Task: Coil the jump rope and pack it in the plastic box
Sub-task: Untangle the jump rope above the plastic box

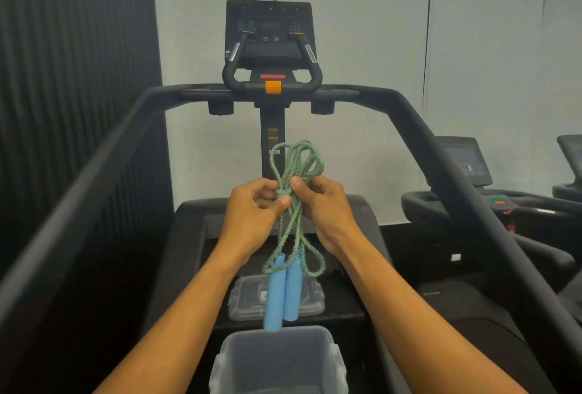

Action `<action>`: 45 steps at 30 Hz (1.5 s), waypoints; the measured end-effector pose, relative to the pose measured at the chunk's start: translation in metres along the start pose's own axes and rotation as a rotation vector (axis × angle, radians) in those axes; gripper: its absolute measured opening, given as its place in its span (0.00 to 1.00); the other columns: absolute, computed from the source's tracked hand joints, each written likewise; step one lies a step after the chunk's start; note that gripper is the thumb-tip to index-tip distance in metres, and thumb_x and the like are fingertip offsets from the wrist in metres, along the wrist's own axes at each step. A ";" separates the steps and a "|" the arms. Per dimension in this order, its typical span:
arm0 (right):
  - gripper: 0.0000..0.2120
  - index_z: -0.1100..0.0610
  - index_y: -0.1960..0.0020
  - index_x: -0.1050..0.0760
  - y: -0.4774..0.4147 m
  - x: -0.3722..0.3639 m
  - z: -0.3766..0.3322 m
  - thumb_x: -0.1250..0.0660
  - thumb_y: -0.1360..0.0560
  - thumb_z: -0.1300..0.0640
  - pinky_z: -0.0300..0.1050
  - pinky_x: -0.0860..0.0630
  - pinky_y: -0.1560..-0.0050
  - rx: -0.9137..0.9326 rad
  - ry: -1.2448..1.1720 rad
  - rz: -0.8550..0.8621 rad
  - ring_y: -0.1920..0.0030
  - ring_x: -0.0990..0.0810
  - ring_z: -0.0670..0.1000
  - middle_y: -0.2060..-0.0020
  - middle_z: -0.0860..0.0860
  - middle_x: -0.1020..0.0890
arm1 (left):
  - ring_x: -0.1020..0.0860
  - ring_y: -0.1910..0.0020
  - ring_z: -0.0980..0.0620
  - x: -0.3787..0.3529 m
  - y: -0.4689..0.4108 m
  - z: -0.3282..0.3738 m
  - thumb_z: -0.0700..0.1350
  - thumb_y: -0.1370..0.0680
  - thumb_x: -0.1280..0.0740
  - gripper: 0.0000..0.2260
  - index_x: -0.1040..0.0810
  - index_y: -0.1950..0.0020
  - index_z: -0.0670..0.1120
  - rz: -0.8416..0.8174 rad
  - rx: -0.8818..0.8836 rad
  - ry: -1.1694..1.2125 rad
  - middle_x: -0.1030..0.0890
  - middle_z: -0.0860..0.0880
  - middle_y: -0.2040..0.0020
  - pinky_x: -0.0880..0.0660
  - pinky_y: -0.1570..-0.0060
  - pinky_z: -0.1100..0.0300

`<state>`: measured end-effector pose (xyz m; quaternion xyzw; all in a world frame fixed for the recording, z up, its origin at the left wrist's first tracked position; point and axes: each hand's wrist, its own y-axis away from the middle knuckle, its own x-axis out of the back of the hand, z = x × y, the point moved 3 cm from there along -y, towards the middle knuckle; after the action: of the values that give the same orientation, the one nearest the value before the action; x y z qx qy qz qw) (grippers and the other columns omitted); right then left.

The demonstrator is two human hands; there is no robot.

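Open plastic box [277,359] below; both hands' [255,204] [318,201] grips pinch the bundled jump rope [291,204] above.

The plastic box [278,359] is cut off by the bottom edge. The blue handles [282,291] hide part of the clear lid [310,299]. The console [270,31] markings are too blurred to read.

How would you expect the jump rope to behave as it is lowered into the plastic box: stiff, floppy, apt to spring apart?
The jump rope is probably floppy: its loops droop either side of both hands' pinch. The blue handles hang straight down, so they likely lead into the plastic box. Released, the loose loops may spread.
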<state>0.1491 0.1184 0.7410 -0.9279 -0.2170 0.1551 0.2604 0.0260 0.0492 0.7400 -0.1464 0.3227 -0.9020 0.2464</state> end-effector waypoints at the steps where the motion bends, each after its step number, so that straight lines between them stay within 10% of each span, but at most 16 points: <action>1: 0.07 0.61 0.45 0.17 0.001 -0.001 -0.001 0.33 0.19 0.60 0.58 0.20 0.40 -0.010 -0.006 -0.013 0.47 0.16 0.58 0.45 0.67 0.17 | 0.17 0.57 0.49 -0.001 0.000 0.000 0.38 0.26 0.24 0.08 0.18 0.54 0.51 0.014 -0.002 0.012 0.16 0.44 0.57 0.21 0.54 0.58; 18: 0.16 0.52 0.61 0.17 0.008 0.001 -0.003 0.32 0.25 0.71 0.64 0.21 0.41 -0.015 0.063 0.010 0.54 0.17 0.59 0.56 0.61 0.16 | 0.18 0.66 0.50 -0.001 0.013 0.014 0.37 0.25 0.27 0.17 0.30 0.44 0.52 0.065 -0.132 -0.051 0.18 0.51 0.55 0.23 0.65 0.64; 26: 0.05 0.54 0.51 0.17 0.010 0.003 -0.007 0.27 0.25 0.62 0.54 0.20 0.46 -0.012 0.007 -0.064 0.52 0.15 0.58 0.54 0.64 0.14 | 0.19 0.68 0.50 0.000 0.010 0.011 0.41 0.25 0.25 0.11 0.26 0.52 0.49 0.115 -0.183 -0.135 0.20 0.50 0.59 0.27 0.70 0.65; 45: 0.05 0.66 0.48 0.18 -0.002 0.000 -0.004 0.30 0.22 0.64 0.66 0.20 0.42 0.026 -0.023 0.126 0.51 0.15 0.63 0.50 0.68 0.15 | 0.15 0.55 0.51 -0.002 0.010 0.002 0.35 0.27 0.24 0.08 0.17 0.51 0.45 0.045 -0.137 0.074 0.14 0.46 0.55 0.19 0.53 0.62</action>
<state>0.1500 0.1185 0.7449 -0.9344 -0.1590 0.1847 0.2597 0.0318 0.0424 0.7354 -0.1223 0.3958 -0.8768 0.2441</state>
